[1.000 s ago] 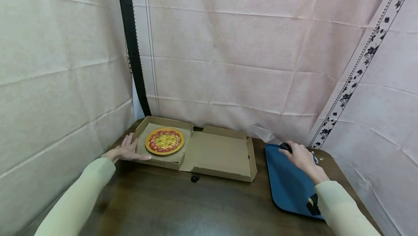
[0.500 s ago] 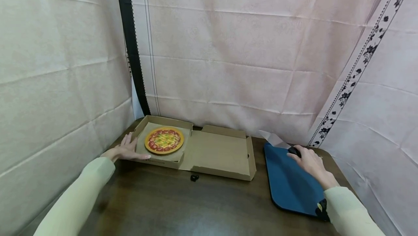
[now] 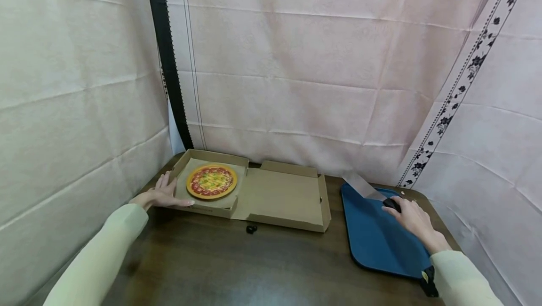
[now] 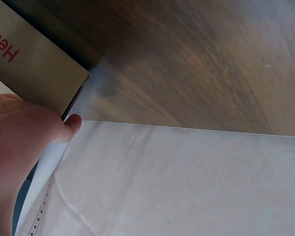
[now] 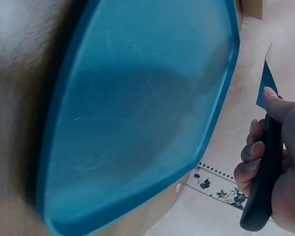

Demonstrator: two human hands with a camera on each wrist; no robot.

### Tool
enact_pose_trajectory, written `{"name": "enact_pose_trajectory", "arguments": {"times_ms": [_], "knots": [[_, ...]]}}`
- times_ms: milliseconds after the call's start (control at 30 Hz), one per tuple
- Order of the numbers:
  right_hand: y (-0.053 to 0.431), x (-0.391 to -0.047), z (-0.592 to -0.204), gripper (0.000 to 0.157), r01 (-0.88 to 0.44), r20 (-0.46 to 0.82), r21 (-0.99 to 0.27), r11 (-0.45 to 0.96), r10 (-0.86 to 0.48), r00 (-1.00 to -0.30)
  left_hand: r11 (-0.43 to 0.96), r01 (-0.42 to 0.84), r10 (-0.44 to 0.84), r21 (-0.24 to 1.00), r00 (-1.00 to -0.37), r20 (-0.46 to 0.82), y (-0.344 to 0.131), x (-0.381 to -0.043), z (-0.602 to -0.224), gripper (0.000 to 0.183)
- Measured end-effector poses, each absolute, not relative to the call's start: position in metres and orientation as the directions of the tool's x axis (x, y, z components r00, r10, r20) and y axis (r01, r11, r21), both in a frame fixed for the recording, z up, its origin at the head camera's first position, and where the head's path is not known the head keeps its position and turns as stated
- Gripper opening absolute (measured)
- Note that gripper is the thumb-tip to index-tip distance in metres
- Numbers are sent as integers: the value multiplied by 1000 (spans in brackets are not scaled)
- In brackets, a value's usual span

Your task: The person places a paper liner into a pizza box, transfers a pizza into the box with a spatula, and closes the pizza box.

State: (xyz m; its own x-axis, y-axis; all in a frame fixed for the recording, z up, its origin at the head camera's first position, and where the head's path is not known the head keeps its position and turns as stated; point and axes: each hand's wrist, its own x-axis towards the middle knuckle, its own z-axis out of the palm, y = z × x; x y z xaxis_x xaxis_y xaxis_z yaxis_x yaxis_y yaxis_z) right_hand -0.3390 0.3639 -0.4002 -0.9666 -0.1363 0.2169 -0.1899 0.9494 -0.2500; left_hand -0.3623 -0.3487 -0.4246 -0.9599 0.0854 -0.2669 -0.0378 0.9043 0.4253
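Note:
My left hand, fingers spread, rests at the left front corner of an open cardboard pizza box. The left wrist view shows its thumb beside the box's side wall, which carries red lettering. A round pizza with a yellow rim lies on a paper sheet in the box's left half. My right hand grips a kitchen knife by its black handle, over the far right of a blue tray. The broad blade points up and left, and fingers are curled round the handle in the right wrist view.
A small black object lies on the dark wooden table in front of the box. Pale cloth curtains hang close behind and along both sides. A dark device sits at the right wrist, over the tray's near right corner.
My right hand has drawn the knife rightward and nearer to me above the tray, so more of the blade shows. The left hand has stayed at the box.

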Motion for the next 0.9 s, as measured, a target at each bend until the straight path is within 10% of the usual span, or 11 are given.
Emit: {"name": "enact_pose_trajectory", "arguments": {"times_ms": [900], "knots": [[419,-325,-425,63,-53,91,-235,970,-33,-995,903,-38,91,428,-956,-277,-354,-371,-432,140]]}}
